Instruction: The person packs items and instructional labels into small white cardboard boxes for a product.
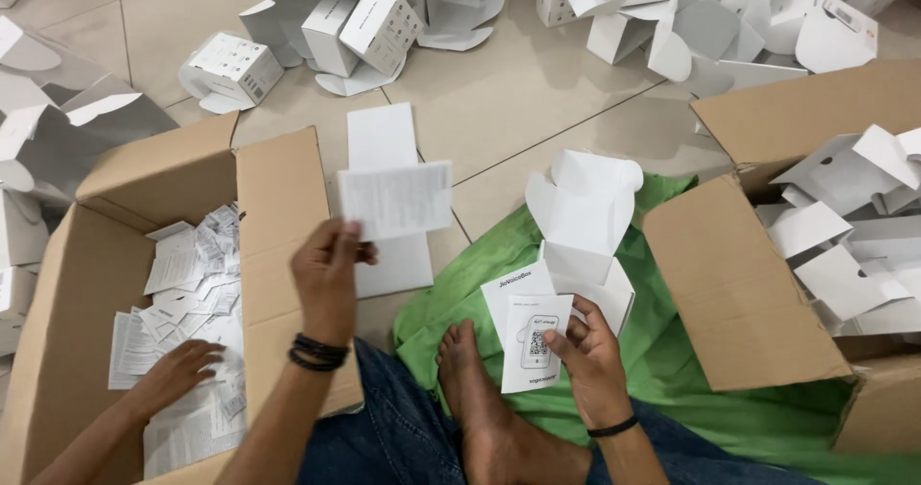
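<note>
The left hand (326, 272), ringed at the wrist by dark braided bands, pinches a thin, finely printed paper leaflet (396, 200) by its lower left corner, holding it up over a plain white sheet (382, 140) on the glossy tiled floor (508, 101). The right hand (585, 351) is closed on two stiff, smooth white cards (531, 336) above the crumpled green cloth (729, 418), beside an open white carton (583, 216) with rounded flaps. Another person's hand (177, 375) rests, fingers loose, on the leaflets heaped in the brown corrugated box (278, 207) at the floor's left edge.
</note>
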